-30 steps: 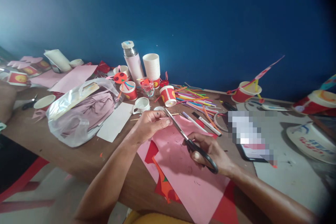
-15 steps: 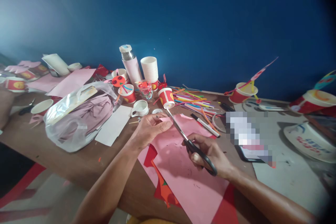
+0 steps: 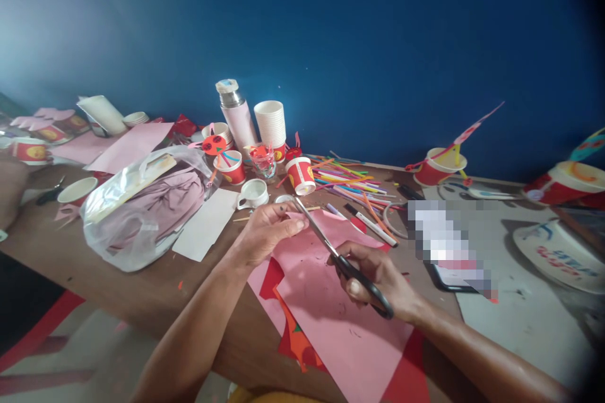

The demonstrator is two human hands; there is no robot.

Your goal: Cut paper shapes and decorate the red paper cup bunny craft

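My right hand (image 3: 378,280) is closed around the black handles of a pair of scissors (image 3: 338,253), whose blades point up and to the left. The blade tips reach a small pink paper piece (image 3: 297,218) pinched between the fingers of my left hand (image 3: 265,232). Both hands hover over a large pink paper sheet (image 3: 331,302) lying on the brown table (image 3: 155,283), with red paper scraps (image 3: 293,334) under it.
Behind my hands stand a white mug (image 3: 253,192), red paper cups (image 3: 299,174), a stack of white cups (image 3: 271,123), a flask (image 3: 235,113), coloured straws (image 3: 352,184) and markers (image 3: 371,224). A plastic bag with cloth (image 3: 142,208) lies left; paper plates (image 3: 558,252) and a phone (image 3: 454,277) lie right.
The view has shifted slightly. My left hand has drawn the pink piece a little closer, and the scissor tips have stayed at it. The right hand has barely moved.
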